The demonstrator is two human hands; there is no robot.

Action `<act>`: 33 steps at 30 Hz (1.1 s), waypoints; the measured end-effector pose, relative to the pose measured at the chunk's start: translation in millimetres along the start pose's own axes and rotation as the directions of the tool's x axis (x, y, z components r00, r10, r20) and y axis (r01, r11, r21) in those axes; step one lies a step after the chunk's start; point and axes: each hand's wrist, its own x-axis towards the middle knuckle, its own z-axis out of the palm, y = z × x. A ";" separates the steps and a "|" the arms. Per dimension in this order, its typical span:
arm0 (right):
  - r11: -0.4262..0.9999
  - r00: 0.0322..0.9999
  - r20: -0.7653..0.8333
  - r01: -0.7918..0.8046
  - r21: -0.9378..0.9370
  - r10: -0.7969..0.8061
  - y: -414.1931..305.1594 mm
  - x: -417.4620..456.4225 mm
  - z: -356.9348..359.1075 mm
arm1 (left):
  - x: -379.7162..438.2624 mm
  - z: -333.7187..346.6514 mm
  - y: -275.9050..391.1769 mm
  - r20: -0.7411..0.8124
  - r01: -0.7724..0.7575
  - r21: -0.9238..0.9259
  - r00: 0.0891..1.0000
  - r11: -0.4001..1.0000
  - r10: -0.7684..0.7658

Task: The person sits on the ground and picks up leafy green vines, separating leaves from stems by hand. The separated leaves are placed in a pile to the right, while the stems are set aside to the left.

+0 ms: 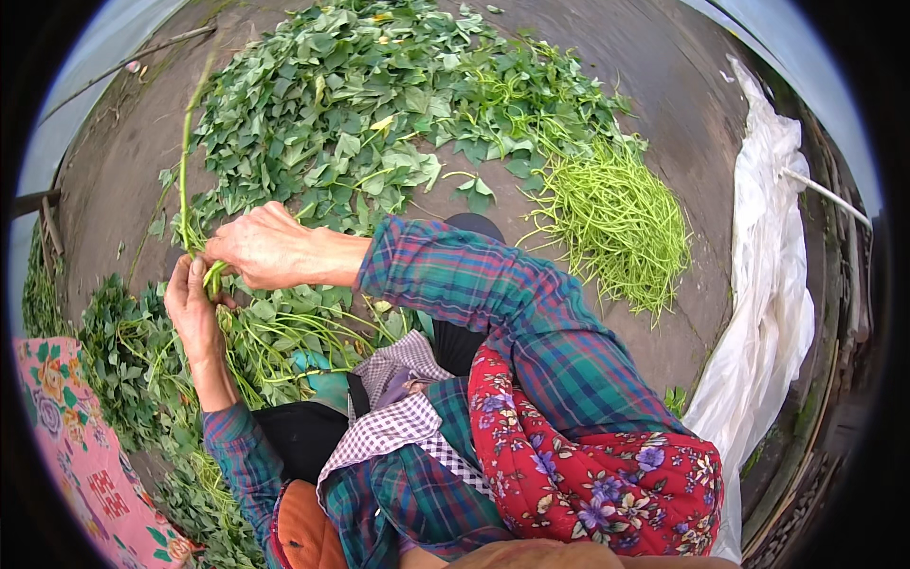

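Note:
My left hand point(193, 306) is closed around a long green vine stem point(186, 163), which rises from the fist toward the top left. Right against it, my right hand point(263, 245) has its fingers closed on green leaf stalks point(213, 274) at the same vine. Its fingertips are partly hidden. Below both hands lie leafy vines point(284, 327) that look like sweet potato, spread over and beside my legs. Ahead is a broad heap of cut green leaves point(306, 121). To its right sits a pile of stripped pale green stalks point(615, 220).
Bare dark ground point(668, 92) surrounds the heaps. Crumpled white plastic sheeting point(768, 235) runs down the right, with a pale pole point(825, 195) against it. A pink floral cloth point(78, 455) lies at lower left, beside more vines point(128, 355). A thin stick point(128, 71) leans at upper left.

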 end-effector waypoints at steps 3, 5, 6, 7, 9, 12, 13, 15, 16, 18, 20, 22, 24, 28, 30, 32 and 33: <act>0.944 0.984 -0.057 -0.179 -0.276 0.170 26.4 8.5 -9.1 | -5.5 -1.2 11.5 0.216 0.049 -0.387 0.976 0.921 0.039; 0.892 0.930 -0.153 -0.365 -0.265 0.335 43.3 11.1 -29.3 | -4.2 -0.6 16.5 0.212 0.029 -0.409 0.975 0.912 0.064; 0.890 0.925 -0.177 -0.372 -0.262 0.335 44.9 8.1 -46.1 | -3.9 -2.7 16.3 0.177 0.015 -0.402 0.982 0.916 0.062; 0.887 0.920 -0.201 -0.381 -0.261 0.336 45.2 -1.3 -69.3 | -3.1 -4.9 16.2 0.144 0.001 -0.396 0.988 0.918 0.062; 0.771 0.854 -0.193 -0.519 -0.369 0.483 59.7 -40.1 -115.1 | -2.2 -10.9 16.3 0.105 0.004 -0.355 0.994 0.935 0.036; 0.339 0.583 -0.360 -0.763 -0.550 0.729 87.2 -134.1 -202.6 | -4.5 -14.1 17.5 0.048 0.012 -0.298 0.999 0.954 0.002; 0.183 0.505 -0.438 -0.785 -0.592 0.744 94.9 -173.8 -232.0 | -6.3 -15.3 17.1 0.045 0.011 -0.302 0.999 0.953 0.003; -0.152 0.343 -0.550 -0.731 -0.666 0.762 98.8 -248.2 -277.7 | -8.8 -15.7 15.4 0.043 0.007 -0.310 0.999 0.951 0.007; -0.196 0.341 -0.601 -0.733 -0.652 0.723 90.7 -273.7 -290.3 | -10.7 -13.6 17.3 0.026 0.008 -0.294 1.000 0.956 0.000; -0.177 0.301 -0.668 -0.817 -0.548 0.681 74.9 -286.4 -302.4 | -14.3 -8.5 23.2 0.006 0.004 -0.337 1.000 0.942 -0.003; 0.008 0.281 -0.666 -0.924 -0.381 0.691 62.5 -256.7 -289.9 | -14.0 -9.8 24.7 -0.015 -0.031 -0.340 1.000 0.940 0.027; 0.306 0.463 -0.506 -0.880 -0.364 0.728 57.5 -212.2 -267.3 | -12.4 -10.3 24.3 -0.091 -0.043 -0.382 0.996 0.923 0.009; 0.591 0.684 -0.307 -0.728 -0.348 0.662 52.6 -159.3 -230.3 | -22.5 -38.5 23.1 -0.243 -0.053 -0.352 0.969 0.935 -0.036; 0.918 0.933 0.128 -0.296 -0.265 0.338 6.1 -77.8 -122.3 | -50.2 -73.5 7.0 -0.457 -0.016 -0.299 0.880 0.954 -0.129; 0.981 0.923 0.348 -0.119 -0.151 0.165 -12.2 -60.2 -73.9 | -74.9 -99.7 -4.3 -0.549 -0.146 -0.315 0.834 0.938 -0.054; 0.998 0.853 0.519 -0.028 -0.056 0.053 -19.7 -60.8 -40.4 | -106.7 -136.8 -24.9 -0.641 -0.140 -0.349 0.757 0.926 -0.127; 0.999 0.812 0.584 0.016 -0.030 0.005 -20.2 -63.4 -27.4 | -131.8 -158.5 -34.3 -0.699 -0.114 -0.307 0.701 0.945 -0.143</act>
